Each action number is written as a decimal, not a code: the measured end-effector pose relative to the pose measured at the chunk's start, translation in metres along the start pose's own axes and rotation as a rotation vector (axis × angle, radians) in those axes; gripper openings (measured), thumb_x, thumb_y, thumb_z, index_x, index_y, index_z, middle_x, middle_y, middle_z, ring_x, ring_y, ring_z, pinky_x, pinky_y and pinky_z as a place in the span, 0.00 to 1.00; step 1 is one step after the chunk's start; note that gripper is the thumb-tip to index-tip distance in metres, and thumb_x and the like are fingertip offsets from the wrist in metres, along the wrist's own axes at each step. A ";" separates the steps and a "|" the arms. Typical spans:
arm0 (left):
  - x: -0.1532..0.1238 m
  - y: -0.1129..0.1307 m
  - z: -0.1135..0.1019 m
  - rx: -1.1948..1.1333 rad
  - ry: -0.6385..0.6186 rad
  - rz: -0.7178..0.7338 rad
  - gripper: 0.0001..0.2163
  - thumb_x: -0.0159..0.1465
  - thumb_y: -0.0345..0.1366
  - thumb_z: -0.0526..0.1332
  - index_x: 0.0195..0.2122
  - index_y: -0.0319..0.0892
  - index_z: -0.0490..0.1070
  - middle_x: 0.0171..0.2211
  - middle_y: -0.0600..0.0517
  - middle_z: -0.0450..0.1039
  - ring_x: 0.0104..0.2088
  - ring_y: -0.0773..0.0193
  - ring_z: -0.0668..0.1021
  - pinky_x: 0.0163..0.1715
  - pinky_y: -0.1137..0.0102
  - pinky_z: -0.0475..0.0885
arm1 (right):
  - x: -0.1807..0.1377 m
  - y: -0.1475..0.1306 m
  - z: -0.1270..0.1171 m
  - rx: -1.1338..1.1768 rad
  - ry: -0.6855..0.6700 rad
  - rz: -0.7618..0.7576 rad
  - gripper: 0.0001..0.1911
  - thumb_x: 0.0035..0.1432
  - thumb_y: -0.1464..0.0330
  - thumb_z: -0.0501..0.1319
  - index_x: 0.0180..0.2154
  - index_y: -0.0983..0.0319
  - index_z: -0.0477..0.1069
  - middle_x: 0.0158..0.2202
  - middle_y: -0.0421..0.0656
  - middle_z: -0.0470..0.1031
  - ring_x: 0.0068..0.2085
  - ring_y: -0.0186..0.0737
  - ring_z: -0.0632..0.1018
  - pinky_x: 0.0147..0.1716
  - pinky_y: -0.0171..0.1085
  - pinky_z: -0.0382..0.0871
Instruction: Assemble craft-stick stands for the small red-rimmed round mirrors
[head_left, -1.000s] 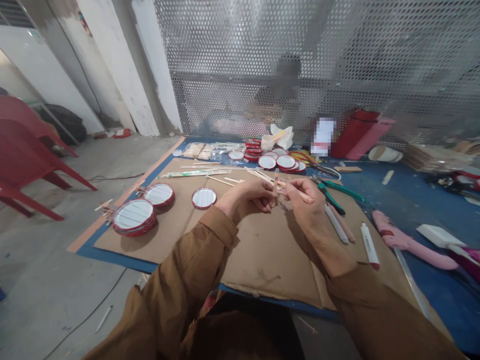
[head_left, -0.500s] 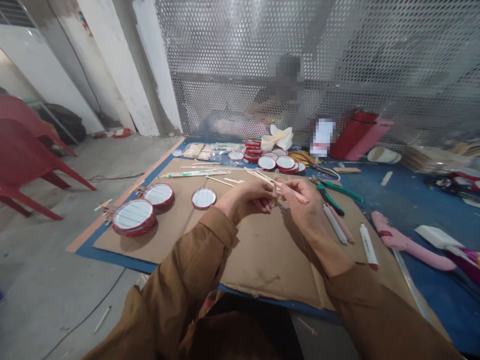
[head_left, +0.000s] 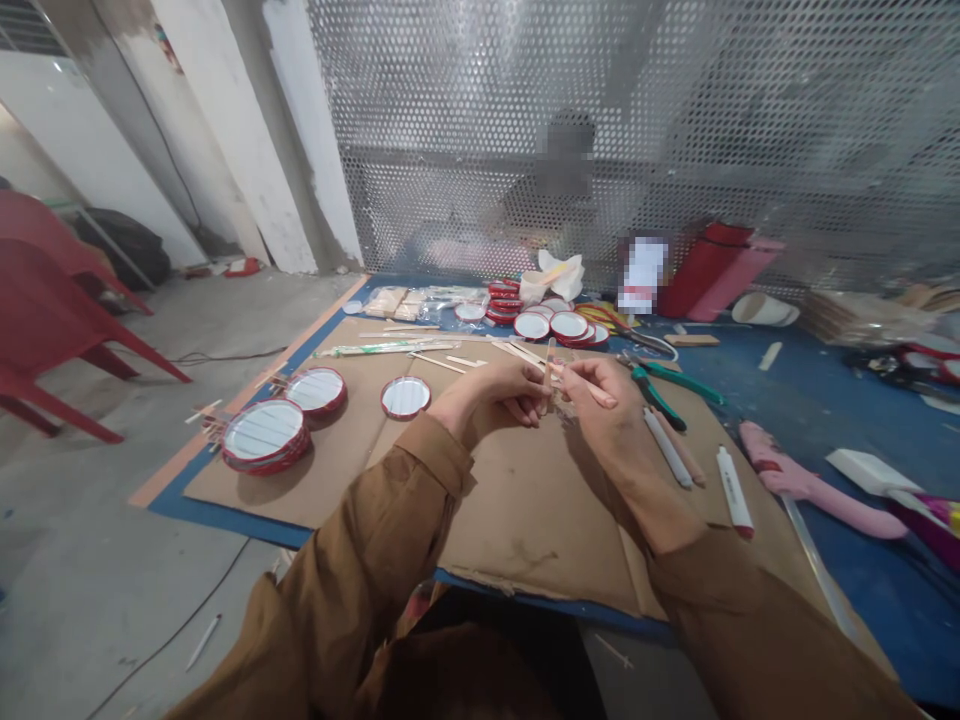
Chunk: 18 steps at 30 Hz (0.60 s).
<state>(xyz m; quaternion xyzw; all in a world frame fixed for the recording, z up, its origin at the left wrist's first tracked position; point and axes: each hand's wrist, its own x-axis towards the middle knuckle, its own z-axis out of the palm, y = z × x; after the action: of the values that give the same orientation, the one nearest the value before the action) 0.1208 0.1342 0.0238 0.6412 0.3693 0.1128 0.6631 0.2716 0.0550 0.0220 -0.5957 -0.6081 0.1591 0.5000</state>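
My left hand (head_left: 501, 392) is curled, its fingers pinching an upright wooden stick (head_left: 550, 358) above the cardboard sheet (head_left: 517, 500). My right hand (head_left: 609, 412) meets it from the right, fingers closed on the same bundle of wooden sticks, with one stick (head_left: 596, 391) lying across its fingers. Both wrists hover over the middle of the cardboard. A round red-rimmed mirror (head_left: 405, 397) lies just left of my left hand. Green-handled pliers (head_left: 660, 385) lie right of my right hand.
Two larger red-rimmed mirrors (head_left: 266, 433) with sticks sit at the cardboard's left edge. More small mirrors (head_left: 551, 322) and loose sticks (head_left: 420, 345) lie farther back. White glue sticks (head_left: 731, 485) and a pink glue gun (head_left: 814, 485) lie right. Red chairs (head_left: 52, 330) stand left; a person sits behind the perforated screen.
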 end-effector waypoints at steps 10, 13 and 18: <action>0.000 0.000 -0.002 -0.030 -0.022 -0.016 0.08 0.67 0.31 0.62 0.30 0.37 0.68 0.22 0.52 0.75 0.23 0.68 0.80 0.28 0.74 0.77 | 0.002 0.002 0.001 0.090 0.033 0.015 0.15 0.57 0.52 0.61 0.33 0.58 0.72 0.30 0.43 0.78 0.31 0.43 0.77 0.34 0.41 0.70; 0.003 -0.002 -0.003 -0.012 -0.031 -0.010 0.10 0.67 0.34 0.64 0.30 0.36 0.69 0.22 0.51 0.76 0.23 0.68 0.80 0.28 0.75 0.76 | 0.001 0.001 0.001 0.061 0.016 0.010 0.15 0.58 0.53 0.60 0.33 0.58 0.73 0.30 0.42 0.78 0.32 0.43 0.77 0.34 0.40 0.69; 0.005 -0.004 -0.003 0.003 -0.031 -0.001 0.09 0.67 0.33 0.63 0.30 0.36 0.70 0.21 0.52 0.75 0.23 0.69 0.80 0.28 0.75 0.77 | 0.000 -0.002 0.000 0.026 0.003 -0.005 0.16 0.59 0.53 0.60 0.32 0.59 0.73 0.29 0.41 0.77 0.31 0.42 0.76 0.33 0.39 0.67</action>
<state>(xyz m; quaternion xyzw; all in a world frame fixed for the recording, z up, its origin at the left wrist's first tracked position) 0.1210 0.1392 0.0184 0.6437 0.3594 0.1018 0.6679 0.2710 0.0547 0.0235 -0.5879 -0.6068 0.1645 0.5090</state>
